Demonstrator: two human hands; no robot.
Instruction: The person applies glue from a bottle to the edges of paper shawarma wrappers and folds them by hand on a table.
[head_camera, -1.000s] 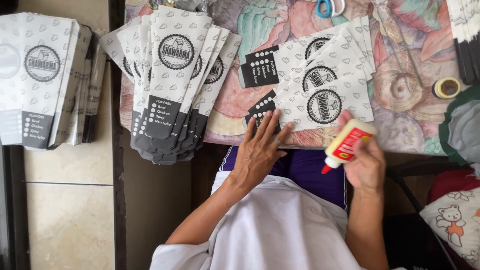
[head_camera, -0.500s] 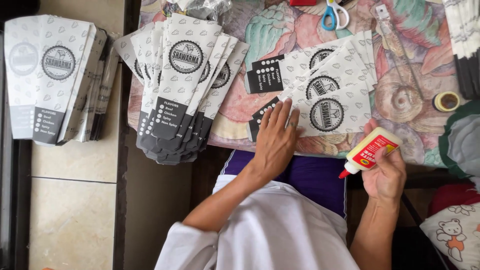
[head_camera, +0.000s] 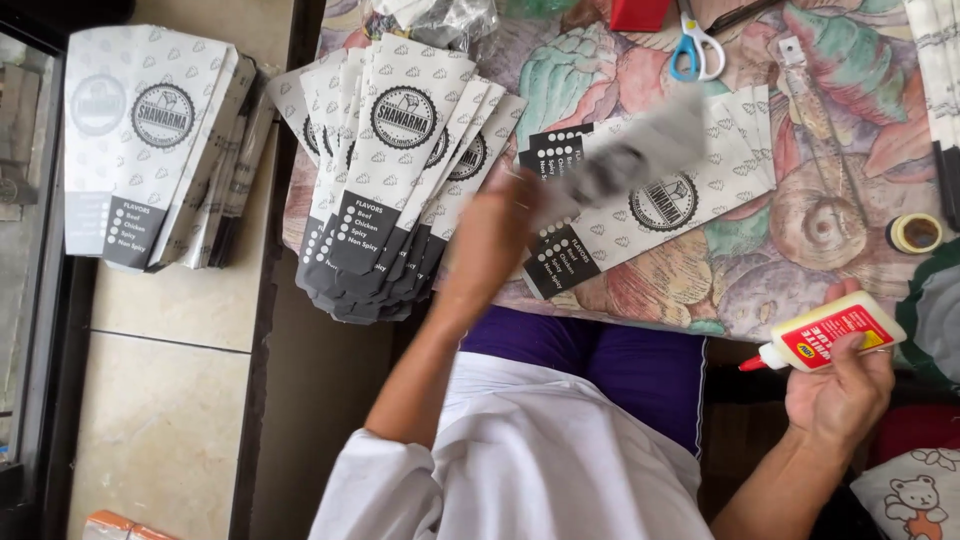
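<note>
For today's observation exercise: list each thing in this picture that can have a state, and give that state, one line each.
left hand: lifting a paper sleeve, blurred
paper sleeve: raised off the table, blurred
right hand: gripping the glue bottle
glue bottle: on its side, red tip pointing left
scissors: lying flat
tape roll: lying flat
fanned sleeve stack: overhanging the table edge

There is only 1 view. The camera sits on the person's head and looks straight down, from close above. It sees the lap at the bottom, the table with the flowery cloth at the top, and the tiled floor on the left. Both arms reach up into the picture from the bottom edge.
</note>
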